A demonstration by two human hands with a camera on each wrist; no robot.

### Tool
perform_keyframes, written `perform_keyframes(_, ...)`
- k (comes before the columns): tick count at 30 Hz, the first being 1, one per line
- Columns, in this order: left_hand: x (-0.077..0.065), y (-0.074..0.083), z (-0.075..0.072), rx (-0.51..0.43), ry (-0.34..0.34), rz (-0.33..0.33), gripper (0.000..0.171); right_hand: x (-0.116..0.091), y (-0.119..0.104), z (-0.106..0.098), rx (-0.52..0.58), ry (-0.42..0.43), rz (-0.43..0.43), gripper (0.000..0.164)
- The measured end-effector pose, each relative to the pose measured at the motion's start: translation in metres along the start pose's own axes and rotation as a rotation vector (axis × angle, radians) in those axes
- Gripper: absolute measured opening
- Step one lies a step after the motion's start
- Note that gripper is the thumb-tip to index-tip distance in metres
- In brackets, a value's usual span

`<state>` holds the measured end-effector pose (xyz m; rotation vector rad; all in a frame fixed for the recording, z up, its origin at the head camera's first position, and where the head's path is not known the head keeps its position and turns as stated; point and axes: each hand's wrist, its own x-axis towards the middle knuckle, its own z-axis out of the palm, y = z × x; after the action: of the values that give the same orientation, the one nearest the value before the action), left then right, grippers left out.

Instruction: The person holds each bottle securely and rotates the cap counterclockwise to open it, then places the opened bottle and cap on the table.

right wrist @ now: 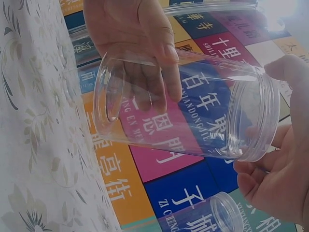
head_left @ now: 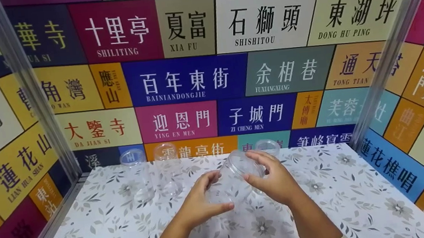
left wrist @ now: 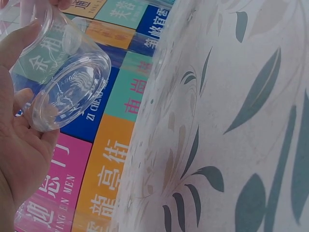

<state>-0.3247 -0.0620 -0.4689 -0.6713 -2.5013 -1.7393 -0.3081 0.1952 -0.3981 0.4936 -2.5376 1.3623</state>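
Observation:
A clear plastic jar [head_left: 222,183] is held tilted above the table between both hands. My left hand [head_left: 199,201] grips its body near the base, the thumb on one side and the fingers on the other. At the other end, my right hand [head_left: 275,177] holds the clear round lid [right wrist: 270,116] by its rim, thumb and fingers spread around it. The right wrist view shows the lid seated over the jar's ringed mouth; whether it is screwed tight I cannot tell. In the left wrist view, the jar's round base [left wrist: 72,92] bears an embossed pattern.
Two more clear jars, one at far left [head_left: 135,180] and one beside it [head_left: 169,174], stand upright on the flower-patterned table [head_left: 109,224]. Another jar [head_left: 269,145] is partly hidden behind my right hand. Sign-printed panels and clear corner posts [head_left: 381,38] enclose the table.

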Motion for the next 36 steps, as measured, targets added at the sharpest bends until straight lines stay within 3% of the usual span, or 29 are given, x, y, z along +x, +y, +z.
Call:
perform_keyframes(6, 0.0004, -0.0004, 0.0003, -0.007, 0.000, -0.007, 0.102, -0.0009, 0.0022, -0.0019, 0.017, -0.020, -0.051, 0.063)
perform_keyframes(13, 0.0002, -0.0005, 0.0002, -0.015, -0.001, -0.003, 0.103, -0.0016, 0.0012, -0.0019, 0.022, -0.035, -0.048, 0.063)
perform_keyframes(18, 0.0003, -0.0001, 0.0007, -0.019, 0.001, -0.005, 0.104, -0.0017, -0.0018, -0.0015, -0.034, -0.003, -0.004, 0.067)
perform_keyframes(25, -0.0003, 0.0007, 0.0012, -0.002, -0.019, 0.001, 0.103, -0.0004, -0.0047, 0.0024, -0.126, 0.019, 0.143, 0.087)
perform_keyframes(36, -0.0002, -0.0006, 0.0005, 0.015, -0.044, -0.003, 0.105, -0.0015, -0.0042, 0.0018, -0.066, -0.006, 0.120, 0.082)
